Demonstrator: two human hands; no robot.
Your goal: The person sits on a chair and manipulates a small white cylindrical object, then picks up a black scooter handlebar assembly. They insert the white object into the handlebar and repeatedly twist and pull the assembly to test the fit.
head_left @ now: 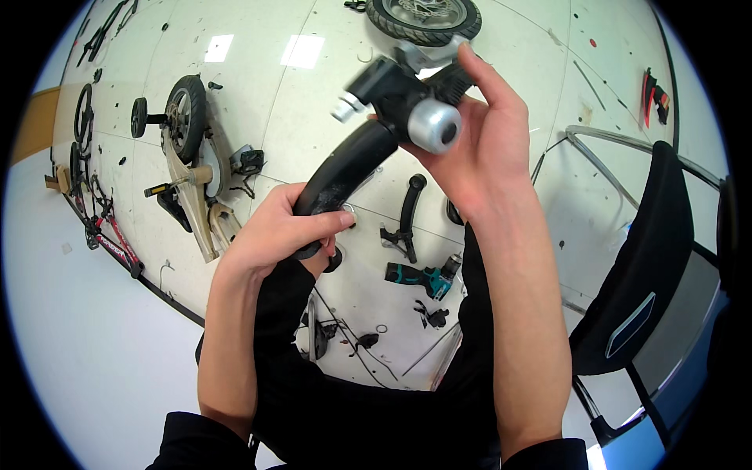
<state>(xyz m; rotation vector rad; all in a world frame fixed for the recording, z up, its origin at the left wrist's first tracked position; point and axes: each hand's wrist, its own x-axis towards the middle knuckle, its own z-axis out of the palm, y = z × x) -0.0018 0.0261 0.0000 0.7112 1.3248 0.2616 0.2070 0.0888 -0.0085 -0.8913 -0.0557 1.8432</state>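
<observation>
Both hands hold up a black curved bicycle part (348,166), a thick bent tube with a black clamp-like head. A round silver cap (434,125) and a smaller silver bolt end (345,106) stick out of the head. My left hand (270,231) is wrapped round the lower end of the tube, its thumb along the top. Cupping the head from the right is my right hand (493,149), its fingers mostly hidden behind it. Below, on the floor, lie a similar black curved piece (408,215) and a teal-and-black cordless drill (427,276).
A tyred wheel (427,35) lies at the far side. To the left rests a beige frame (190,192) with a wheel, near a red frame (117,244). A black chair (642,274) holding a phone (630,326) stands right. Small parts and cables (348,333) lie near my legs.
</observation>
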